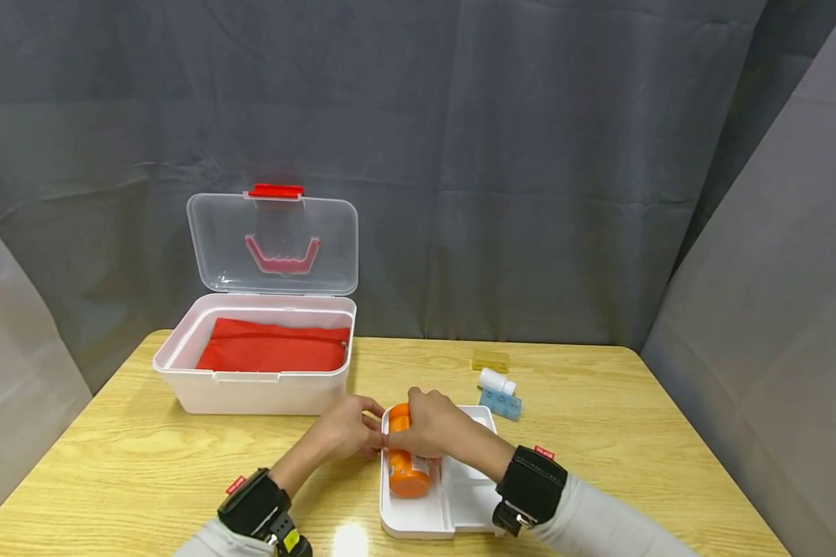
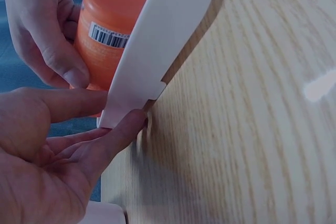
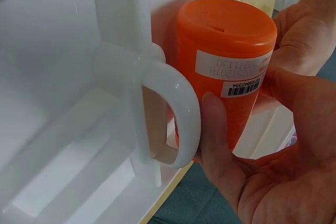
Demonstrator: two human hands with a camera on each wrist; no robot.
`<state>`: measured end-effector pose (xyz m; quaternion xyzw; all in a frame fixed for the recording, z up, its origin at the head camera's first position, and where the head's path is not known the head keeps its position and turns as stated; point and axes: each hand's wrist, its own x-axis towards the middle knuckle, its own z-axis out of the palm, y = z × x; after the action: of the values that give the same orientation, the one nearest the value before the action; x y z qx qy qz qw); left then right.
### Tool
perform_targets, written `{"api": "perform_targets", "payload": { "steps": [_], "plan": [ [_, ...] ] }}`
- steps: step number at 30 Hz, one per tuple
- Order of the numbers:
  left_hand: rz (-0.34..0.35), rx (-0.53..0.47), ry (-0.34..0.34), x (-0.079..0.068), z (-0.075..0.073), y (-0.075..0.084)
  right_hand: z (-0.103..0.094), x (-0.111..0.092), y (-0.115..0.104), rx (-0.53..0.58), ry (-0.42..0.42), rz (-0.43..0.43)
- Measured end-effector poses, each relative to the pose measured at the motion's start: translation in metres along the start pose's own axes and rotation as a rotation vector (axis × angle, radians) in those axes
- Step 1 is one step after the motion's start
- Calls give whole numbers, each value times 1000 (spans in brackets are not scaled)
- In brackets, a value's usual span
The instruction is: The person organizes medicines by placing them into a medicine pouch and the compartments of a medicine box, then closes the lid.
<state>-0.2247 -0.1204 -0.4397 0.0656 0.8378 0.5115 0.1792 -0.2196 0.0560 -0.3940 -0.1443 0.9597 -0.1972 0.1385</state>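
An orange bottle (image 1: 409,478) with a white barcode label lies on its side in the left compartment of a white divided tray (image 1: 418,523). My right hand (image 1: 426,425) grips the bottle, its fingers curled about the lid end. At the tray's left wall, my left hand (image 1: 348,429) pinches the rim. In the left wrist view, fingers of that left hand (image 2: 63,145) lie on both sides of the tray wall (image 2: 157,40). A white loop handle (image 3: 185,108) rises from the tray's divider, beside the bottle, in the right wrist view.
Back left stands a pale plastic box (image 1: 258,394), its clear lid (image 1: 272,224) raised, with a red zip pouch (image 1: 275,348) inside. Behind the tray lie a white bottle (image 1: 496,381), a blue pill organizer (image 1: 501,403) and a yellow case (image 1: 491,360). Grey cloth (image 1: 418,155) hangs behind the table.
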Motion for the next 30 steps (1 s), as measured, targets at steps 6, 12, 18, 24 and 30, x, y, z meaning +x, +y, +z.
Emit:
{"api": "perform_targets", "payload": {
  "steps": [6,12,18,24,30],
  "plan": [
    [7,-3,0,0,1,0,1,0,-1,-15,-4,10],
    [-2,2,-2,0,0,1,1,0,1,-37,-10,-3],
    [-2,-12,-4,0,1,2,-1,1,1,-45,-34,-10],
    [1,-11,4,-1,1,1,-3,2,-1,-37,-68,-14],
    [-5,-24,10,-1,2,1,-3,1,-1,-32,-84,-21]
  ]
}}
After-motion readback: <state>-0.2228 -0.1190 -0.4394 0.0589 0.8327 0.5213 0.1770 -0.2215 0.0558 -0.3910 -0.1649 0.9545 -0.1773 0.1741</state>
